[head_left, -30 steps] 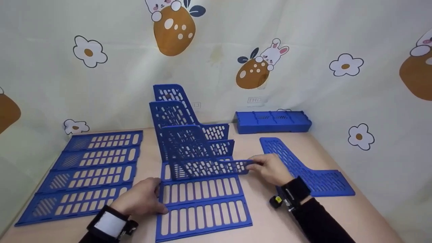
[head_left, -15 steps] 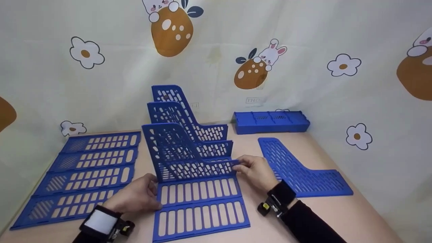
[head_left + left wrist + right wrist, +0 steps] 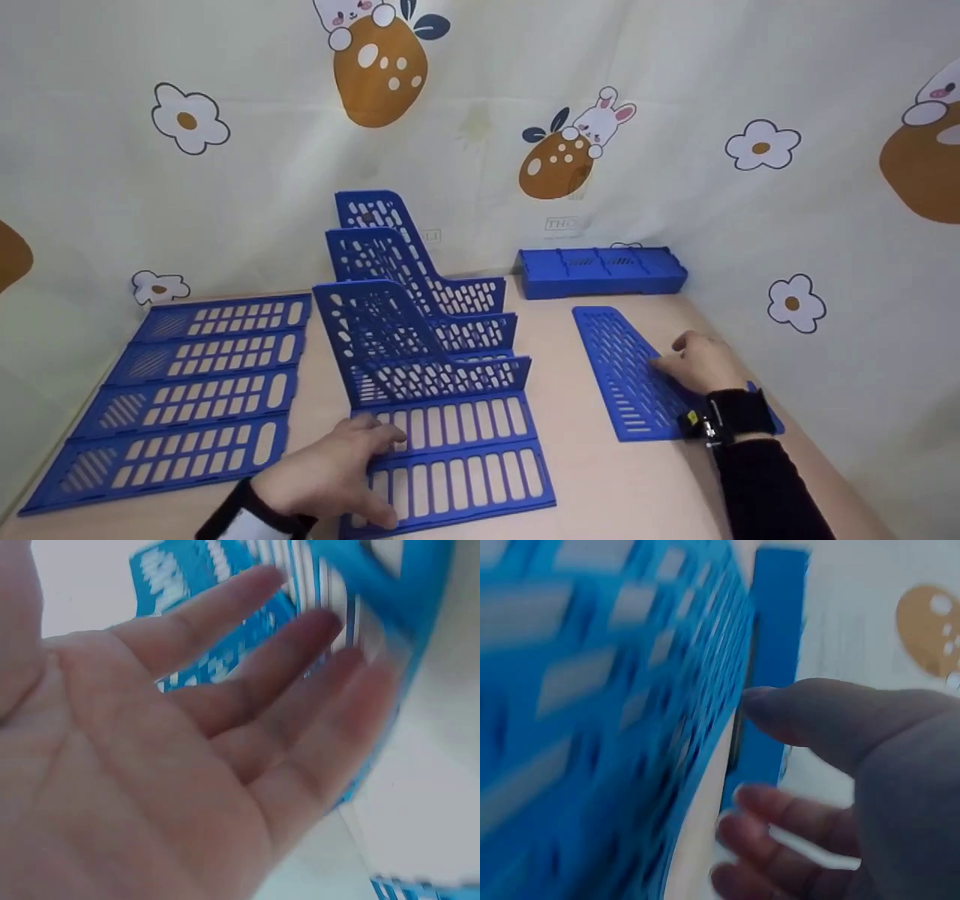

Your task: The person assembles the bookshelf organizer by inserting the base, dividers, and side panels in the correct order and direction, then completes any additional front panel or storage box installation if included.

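Three blue perforated file-rack dividers stand upright one behind another, the front divider (image 3: 352, 330) nearest me. They rise from a flat blue slotted base panel (image 3: 450, 451), whose two nearest sections lie bare. My left hand (image 3: 330, 469) is over the left edge of that base, thumb and fingers spread, gripping nothing; its palm (image 3: 135, 757) fills much of the left wrist view. On the right, a loose L-shaped blue side panel (image 3: 611, 360) lies on the table. My right hand (image 3: 701, 364) is over it, fingers loosely bent. In the right wrist view the thumb (image 3: 810, 716) is beside a perforated blue panel (image 3: 630, 720); contact is unclear.
A flat blue panel (image 3: 86, 439) of several joined slotted sections lies at the left. At the back right is a long blue box-like piece (image 3: 600, 285). Patterned cloth (image 3: 480, 150) hangs close behind and beside the table.
My right hand has let go of the front divider's right end and moved right to the loose side panel. My left hand has come nearer and spread its fingers. The front divider now stands unheld.
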`<state>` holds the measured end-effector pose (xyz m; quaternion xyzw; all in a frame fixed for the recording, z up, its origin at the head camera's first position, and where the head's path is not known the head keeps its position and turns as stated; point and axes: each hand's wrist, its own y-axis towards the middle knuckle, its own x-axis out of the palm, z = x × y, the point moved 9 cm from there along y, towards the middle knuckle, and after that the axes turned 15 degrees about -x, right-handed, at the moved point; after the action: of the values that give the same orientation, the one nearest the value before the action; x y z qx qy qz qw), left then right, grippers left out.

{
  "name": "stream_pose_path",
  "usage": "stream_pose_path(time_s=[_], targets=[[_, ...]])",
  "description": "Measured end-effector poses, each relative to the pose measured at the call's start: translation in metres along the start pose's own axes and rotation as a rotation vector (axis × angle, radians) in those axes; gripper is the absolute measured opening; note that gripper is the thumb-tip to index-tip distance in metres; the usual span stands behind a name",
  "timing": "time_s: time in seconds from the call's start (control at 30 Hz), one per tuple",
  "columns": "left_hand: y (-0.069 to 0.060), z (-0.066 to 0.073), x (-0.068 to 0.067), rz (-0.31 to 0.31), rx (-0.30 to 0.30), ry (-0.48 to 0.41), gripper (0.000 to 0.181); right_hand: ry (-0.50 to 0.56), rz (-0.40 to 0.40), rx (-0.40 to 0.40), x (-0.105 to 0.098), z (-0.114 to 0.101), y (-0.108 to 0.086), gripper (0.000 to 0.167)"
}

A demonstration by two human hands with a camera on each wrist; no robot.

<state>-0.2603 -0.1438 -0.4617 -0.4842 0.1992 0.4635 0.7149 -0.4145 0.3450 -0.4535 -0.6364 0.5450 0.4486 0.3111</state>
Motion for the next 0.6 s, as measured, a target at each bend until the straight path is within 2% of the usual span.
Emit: stream_pose_path(time_s=[0.07,0.17,0.27,0.4,0.6], targets=[[-0.001,0.006,0.01,-0.011,0.048,0.066,0.096,0.002,-0.05,0.071,-0.002,0.019,-0.007,0.068],[0.0,0.007,0.018,-0.018,0.085,0.136,0.11,0.02,-0.096,0.109,-0.002,0.028,-0.011,0.068],[0.001,0.008,0.02,0.005,0.144,0.171,0.111,0.013,-0.1,0.105,-0.003,0.027,-0.009,0.062],[0.003,0.01,0.017,0.047,0.172,0.167,0.107,-0.02,-0.076,0.089,-0.002,0.023,-0.006,0.053],[0.017,0.002,0.009,0.122,0.045,0.077,0.091,-0.022,-0.027,0.082,-0.004,0.025,-0.009,0.05]])
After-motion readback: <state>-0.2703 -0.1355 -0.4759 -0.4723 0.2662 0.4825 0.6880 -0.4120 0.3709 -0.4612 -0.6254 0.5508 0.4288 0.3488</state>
